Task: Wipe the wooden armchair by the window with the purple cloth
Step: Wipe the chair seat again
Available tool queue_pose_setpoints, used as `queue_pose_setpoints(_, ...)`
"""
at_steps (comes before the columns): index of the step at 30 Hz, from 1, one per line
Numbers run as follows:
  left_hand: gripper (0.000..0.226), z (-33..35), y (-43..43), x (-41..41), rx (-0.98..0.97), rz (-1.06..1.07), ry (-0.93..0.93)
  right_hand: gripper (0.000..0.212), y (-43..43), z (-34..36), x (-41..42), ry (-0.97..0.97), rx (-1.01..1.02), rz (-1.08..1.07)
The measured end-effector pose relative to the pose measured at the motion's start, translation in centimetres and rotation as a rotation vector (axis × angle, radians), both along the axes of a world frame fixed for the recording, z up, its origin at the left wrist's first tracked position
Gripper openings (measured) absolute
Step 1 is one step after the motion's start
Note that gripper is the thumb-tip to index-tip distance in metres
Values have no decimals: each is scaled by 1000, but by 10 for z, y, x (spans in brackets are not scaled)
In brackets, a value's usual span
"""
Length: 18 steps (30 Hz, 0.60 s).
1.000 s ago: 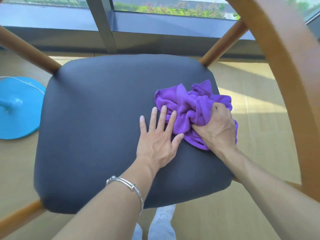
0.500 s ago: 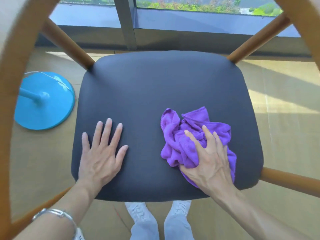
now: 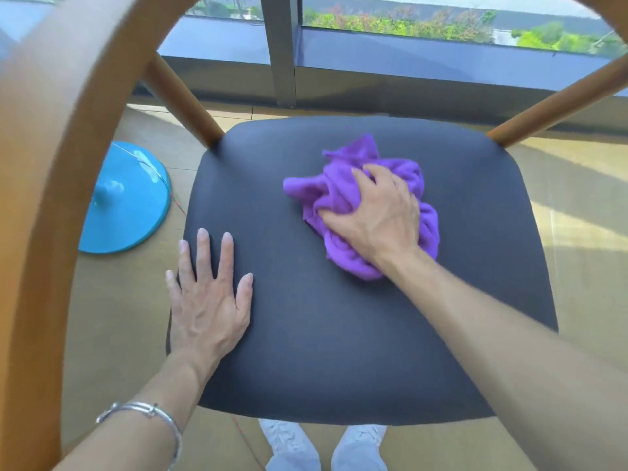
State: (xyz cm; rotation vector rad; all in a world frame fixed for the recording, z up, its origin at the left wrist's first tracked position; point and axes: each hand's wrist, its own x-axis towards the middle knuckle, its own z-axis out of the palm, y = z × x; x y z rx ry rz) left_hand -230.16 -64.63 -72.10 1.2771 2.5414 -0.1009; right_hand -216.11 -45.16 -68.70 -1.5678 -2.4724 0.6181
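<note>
1. Shoes [image 3: 290, 443], white, one pair, with pale trouser legs; seen under the seat's near edge, on the floor [image 3: 577, 266].
2. Bracelet [image 3: 149, 411], silver-coloured, on the left wrist.
3. Left hand [image 3: 209, 300]: flat, palm down, fingers straight and spread, resting on the near left part of the seat, the outer fingers at its left edge. Holds nothing.
4. Seat [image 3: 339, 334], dark padded cushion, part of the wooden armchair [image 3: 44, 198]. The curved wooden rail arches close to the camera on the left, blurred; two round wooden posts meet the seat's far corners.
5. Right hand [image 3: 377, 212]: on top of the purple cloth [image 3: 343, 180], fingers curled into its folds and gripping it, pressing it to the cushion.
6. Purple cloth: bunched, crumpled, lying on the far right half of the seat, well apart from the left hand.
7. Round blue base [image 3: 129, 205], with short stem and a thin cord across it, on the floor left of the chair.
8. Window [image 3: 407, 25], beyond the chair, dark frame, greenery outside.
</note>
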Motion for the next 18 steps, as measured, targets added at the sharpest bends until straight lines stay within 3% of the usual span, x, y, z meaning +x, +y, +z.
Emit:
queue_pose_setpoints(5, 65, 1, -1, 0, 31, 8, 12, 65, 50, -8, -50, -17, -50, 26)
queue_pose_setpoints(8, 65, 0, 0, 0, 41, 13, 13, 51, 47, -6, -41, 47, 10, 40)
queue_pose_setpoints(11, 65, 0, 0, 2, 41, 17, 7, 42, 24, -4, -21, 138, 40, 112)
queue_pose_setpoints(18, 65, -1, -1, 4, 50, 19, 12, 52, -78, -17, 45, 191, 90, 277)
